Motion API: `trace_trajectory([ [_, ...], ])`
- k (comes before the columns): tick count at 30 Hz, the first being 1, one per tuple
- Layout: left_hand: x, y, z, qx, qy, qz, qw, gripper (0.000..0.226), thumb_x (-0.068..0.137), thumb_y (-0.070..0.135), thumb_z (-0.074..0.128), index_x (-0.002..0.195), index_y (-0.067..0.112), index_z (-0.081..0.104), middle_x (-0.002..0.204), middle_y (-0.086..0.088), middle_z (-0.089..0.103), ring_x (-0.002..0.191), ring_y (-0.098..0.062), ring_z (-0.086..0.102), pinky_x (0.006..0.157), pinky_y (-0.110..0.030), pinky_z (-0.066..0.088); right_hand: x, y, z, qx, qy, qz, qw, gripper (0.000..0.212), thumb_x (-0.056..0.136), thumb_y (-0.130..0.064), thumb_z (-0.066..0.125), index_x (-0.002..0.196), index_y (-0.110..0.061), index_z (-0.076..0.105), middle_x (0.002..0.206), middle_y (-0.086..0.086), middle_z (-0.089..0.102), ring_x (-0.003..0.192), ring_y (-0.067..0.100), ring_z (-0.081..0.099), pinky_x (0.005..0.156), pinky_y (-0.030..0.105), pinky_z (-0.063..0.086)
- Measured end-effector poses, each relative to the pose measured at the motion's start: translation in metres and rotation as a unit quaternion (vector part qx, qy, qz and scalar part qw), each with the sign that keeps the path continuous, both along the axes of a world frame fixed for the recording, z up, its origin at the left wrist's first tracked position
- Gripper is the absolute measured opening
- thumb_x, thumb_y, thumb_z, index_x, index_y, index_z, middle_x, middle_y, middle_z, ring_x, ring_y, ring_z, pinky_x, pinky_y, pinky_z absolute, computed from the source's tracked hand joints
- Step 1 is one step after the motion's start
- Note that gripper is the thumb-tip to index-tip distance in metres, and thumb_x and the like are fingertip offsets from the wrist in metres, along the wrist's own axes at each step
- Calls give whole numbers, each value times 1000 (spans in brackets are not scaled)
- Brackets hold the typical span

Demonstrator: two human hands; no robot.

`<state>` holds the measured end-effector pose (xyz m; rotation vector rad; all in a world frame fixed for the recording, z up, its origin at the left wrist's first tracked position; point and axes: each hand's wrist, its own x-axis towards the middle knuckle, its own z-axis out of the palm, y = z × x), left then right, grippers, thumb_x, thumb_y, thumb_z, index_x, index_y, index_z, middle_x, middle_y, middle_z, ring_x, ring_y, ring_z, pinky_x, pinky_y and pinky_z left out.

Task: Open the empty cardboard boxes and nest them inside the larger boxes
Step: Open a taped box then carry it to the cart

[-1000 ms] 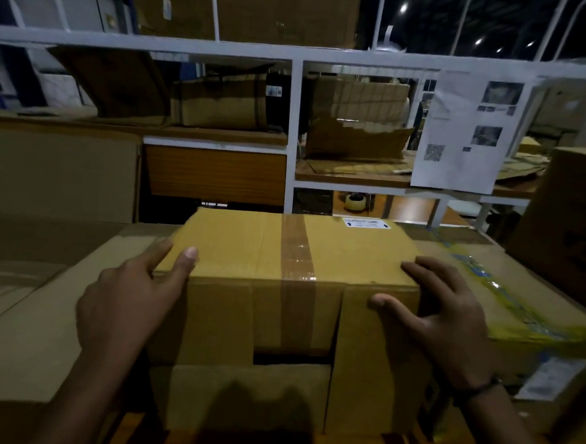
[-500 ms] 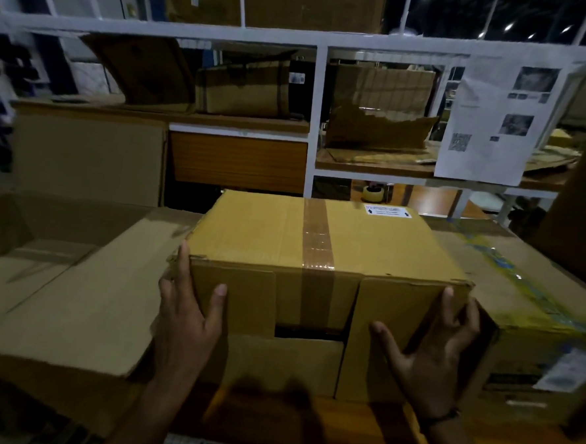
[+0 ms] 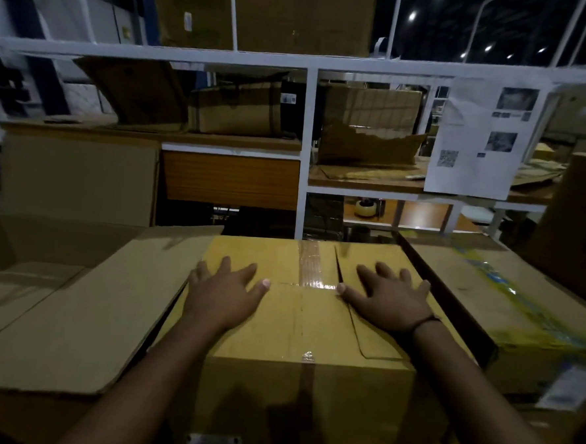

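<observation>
The taped box (image 3: 298,328) sits straight ahead on the counter, directly under both hands. Its tape seam (image 3: 311,269) runs from the far edge toward the near edge, and the hands lie one on each side of it. Opening the top therefore likely turns on that centre line, which both thumbs already point at. Just right of the tape a dark slit (image 3: 337,265) shows where the board seems to have parted, and the right thumb tip rests close to its near end, so the right hand is probably nearer the place to start.

The left hand (image 3: 225,295) lies flat on the top with fingers spread and straight, gripping nothing. The right hand (image 3: 388,299) rests the same way, palm down and fingers splayed.

The larger open box (image 3: 25,253) stands just beside on the left, with its wide flap (image 3: 83,315) folded out toward the taped box's left edge. The left hand is the nearer to it.
</observation>
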<state>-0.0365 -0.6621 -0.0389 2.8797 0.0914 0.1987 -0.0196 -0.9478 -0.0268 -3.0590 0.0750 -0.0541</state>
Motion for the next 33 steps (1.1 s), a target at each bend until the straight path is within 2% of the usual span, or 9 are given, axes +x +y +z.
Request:
trace_trajectory([
  [8,10,-13,-9,34,7,-48,998,62,101,70,20,159,47,22,172,-3,10,157,-36,3,125,-51,8,7,12,-6,3,23,34,999,80,91,-81,27,158,-40,14,170,0,7,153,40,4,121,63,7],
  [11,8,-37,-6,36,20,-91,995,58,103,66,20,157,46,31,172,-2,9,157,-36,0,125,-51,5,8,15,-7,4,16,58,998,72,95,-74,29,158,-41,15,170,0,8,154,38,4,121,62,5],
  [16,12,-77,-9,13,10,-156,988,54,107,56,24,148,32,48,161,-1,39,157,-35,11,125,-51,13,-9,24,10,21,-19,178,984,42,105,-41,39,144,-32,52,163,-2,31,151,26,23,119,45,27],
  [18,13,-77,-10,-13,-3,-150,989,48,108,50,28,143,30,52,156,1,46,156,-32,14,124,-49,17,-31,38,15,10,-41,231,972,34,103,-30,46,135,-28,60,150,-2,49,137,22,44,107,39,47],
  [20,14,-74,-10,-26,-10,-145,989,44,108,45,30,141,29,54,154,1,47,156,-30,16,123,-47,18,-53,56,14,-9,-53,252,966,28,99,-23,52,127,-23,61,127,-1,60,101,16,60,83,35,58],
  [23,18,-76,-9,-18,-13,-136,991,44,109,42,30,142,24,53,155,-3,45,155,-30,19,123,-46,20,-65,73,12,-28,-50,200,978,21,98,-19,55,117,-16,61,113,4,59,83,14,48,71,30,52],
  [27,23,-75,-7,-2,-34,-125,992,45,107,42,33,137,18,56,146,-8,51,143,-29,35,117,-45,32,-65,79,15,-81,-45,134,987,31,98,-22,54,125,-9,59,130,14,56,122,25,49,102,37,49],
  [29,26,-74,-7,2,-44,-127,991,44,107,42,34,135,17,58,140,-8,54,134,-26,41,111,-43,36,-67,79,26,-193,-35,117,973,39,102,-30,49,131,-5,57,146,22,48,147,39,27,122,47,27],
  [33,28,-75,-9,8,-55,-124,991,44,107,41,34,132,17,59,136,-8,56,128,-25,43,107,-42,39,-64,55,60,-308,-59,54,948,39,104,-36,41,126,-10,61,148,21,50,153,43,11,122,60,9],
])
